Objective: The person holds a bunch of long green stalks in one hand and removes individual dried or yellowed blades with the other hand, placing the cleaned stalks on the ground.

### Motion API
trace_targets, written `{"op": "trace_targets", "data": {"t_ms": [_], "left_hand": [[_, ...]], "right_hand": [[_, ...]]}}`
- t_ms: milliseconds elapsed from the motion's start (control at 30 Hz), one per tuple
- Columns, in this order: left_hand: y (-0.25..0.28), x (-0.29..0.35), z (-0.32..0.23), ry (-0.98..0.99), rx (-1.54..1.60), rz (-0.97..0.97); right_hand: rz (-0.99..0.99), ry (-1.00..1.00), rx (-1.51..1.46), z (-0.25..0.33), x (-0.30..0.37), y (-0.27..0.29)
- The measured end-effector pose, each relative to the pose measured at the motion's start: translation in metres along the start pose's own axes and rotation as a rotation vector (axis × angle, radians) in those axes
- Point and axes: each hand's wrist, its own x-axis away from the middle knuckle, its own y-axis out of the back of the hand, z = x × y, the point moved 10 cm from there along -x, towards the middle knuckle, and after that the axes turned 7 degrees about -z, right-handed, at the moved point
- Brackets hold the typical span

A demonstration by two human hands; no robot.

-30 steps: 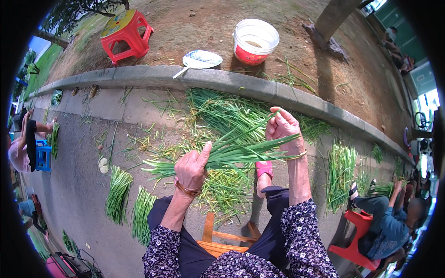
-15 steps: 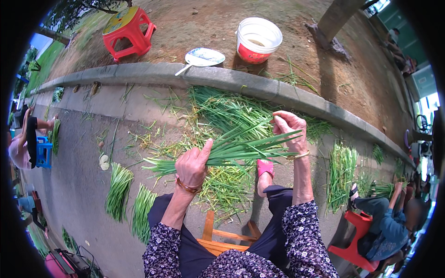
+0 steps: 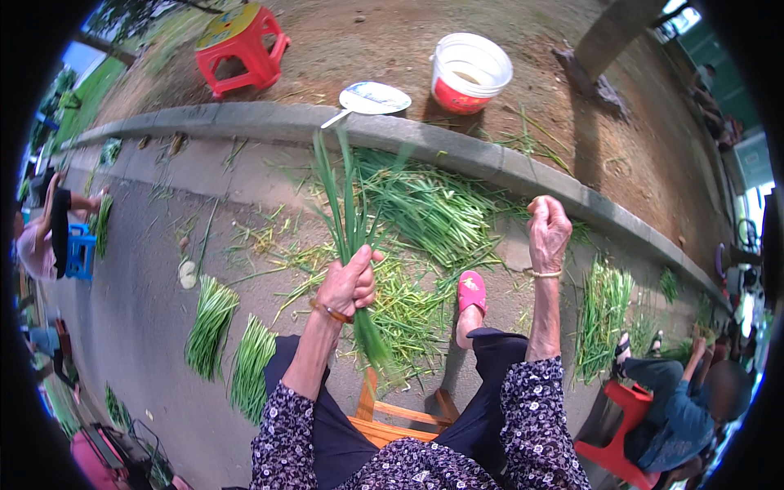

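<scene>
Gripping a green bunch (image 3: 348,224) in the left hand (image 3: 349,284), with fingers wrapped round it; showing blades splayed out beyond the thumb and a blurred end below the fist. Holding the right hand (image 3: 549,233) well apart to the right, with fingers curled in and tips together; cannot tell whether pinching anything. Have a pile (image 3: 433,208) between both hands, beyond the left fingers, with loose stalks (image 3: 416,322) to their right. Have two bundles (image 3: 211,327) left of the left fingers, another bundle (image 3: 603,322) right of the right fingers, and a fan (image 3: 376,98) and bucket (image 3: 471,73) well beyond both.
</scene>
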Motion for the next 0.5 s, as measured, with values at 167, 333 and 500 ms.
{"op": "trace_targets", "data": {"t_ms": [167, 333, 500], "left_hand": [[-0.013, -0.003, 0.005, 0.070, 0.293, 0.221], [-0.014, -0.007, -0.006, 0.010, 0.412, 0.298], [-0.005, -0.008, -0.013, -0.061, 0.310, 0.203]], "right_hand": [[0.336, 0.227, 0.100, 0.037, 0.045, -0.058], [0.452, 0.204, -0.014, 0.051, 0.071, -0.081], [0.513, 0.168, -0.004, 0.053, 0.087, -0.091]]}}
